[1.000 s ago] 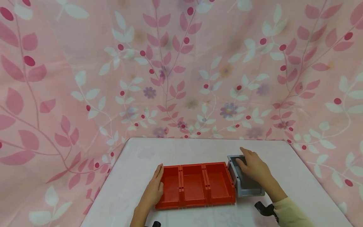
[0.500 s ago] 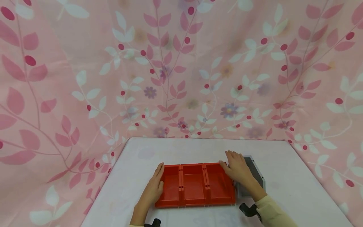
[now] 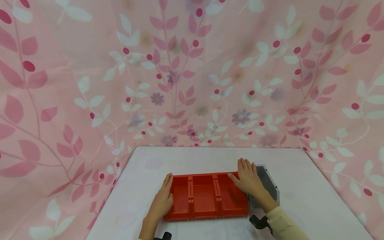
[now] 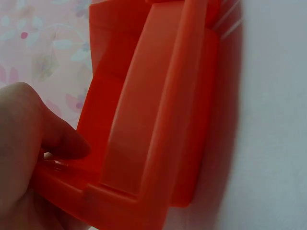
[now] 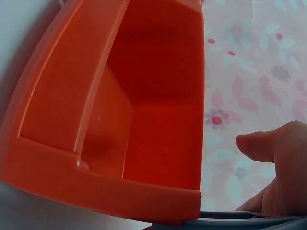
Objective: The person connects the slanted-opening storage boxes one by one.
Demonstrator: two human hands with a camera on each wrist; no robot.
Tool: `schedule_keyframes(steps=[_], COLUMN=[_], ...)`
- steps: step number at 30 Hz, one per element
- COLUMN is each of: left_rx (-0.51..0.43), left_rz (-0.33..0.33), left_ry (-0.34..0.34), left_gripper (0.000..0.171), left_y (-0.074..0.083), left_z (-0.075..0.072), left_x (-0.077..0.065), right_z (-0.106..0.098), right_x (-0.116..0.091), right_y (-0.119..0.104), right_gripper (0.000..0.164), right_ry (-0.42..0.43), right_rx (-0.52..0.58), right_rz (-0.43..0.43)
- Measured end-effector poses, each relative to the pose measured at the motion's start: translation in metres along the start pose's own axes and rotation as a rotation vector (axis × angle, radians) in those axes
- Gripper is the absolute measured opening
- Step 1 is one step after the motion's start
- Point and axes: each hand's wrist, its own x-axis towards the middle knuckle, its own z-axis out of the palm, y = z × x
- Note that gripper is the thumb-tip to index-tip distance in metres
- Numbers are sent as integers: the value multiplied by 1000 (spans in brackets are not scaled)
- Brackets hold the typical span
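Observation:
Three red plastic bins (image 3: 204,195) stand joined in a row on the table. My left hand (image 3: 162,201) grips the outer wall of the leftmost bin (image 3: 181,196). In the left wrist view its thumb (image 4: 62,139) hooks over the red wall while the other fingers lie outside. My right hand (image 3: 249,180) hovers at the seam between the rightmost red bin (image 3: 231,198) and a grey bin (image 3: 268,181), fingers straight and thumb spread over the red side. In the right wrist view that hand (image 5: 285,167) shows apart from the red bin (image 5: 165,139), above the grey rim (image 5: 244,223).
The white table (image 3: 195,160) runs behind and in front of the bins. A floral pink cloth (image 3: 192,73) hangs behind its far edge. Dark wrist-worn devices (image 3: 258,221) sit below both hands.
My right hand has moved left, from over the grey bin to the right end of the red row. My left hand keeps its place on the leftmost bin.

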Motion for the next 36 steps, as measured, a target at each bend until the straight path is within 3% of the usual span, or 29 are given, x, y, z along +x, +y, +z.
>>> schedule_keyframes(steps=[12, 29, 36], left_rx=[13, 25, 31], left_rz=[20, 6, 11], left_ry=[38, 30, 43], left_gripper=[69, 74, 74], left_y=[-4, -3, -3], left_z=[6, 6, 8], left_x=[2, 1, 1], right_z=[7, 28, 35], right_x=[1, -6, -8], right_y=[0, 6, 8], right_gripper=[81, 87, 89], right_ry=[37, -18, 2], right_rx=[-3, -24, 6], right_rz=[-18, 28, 36])
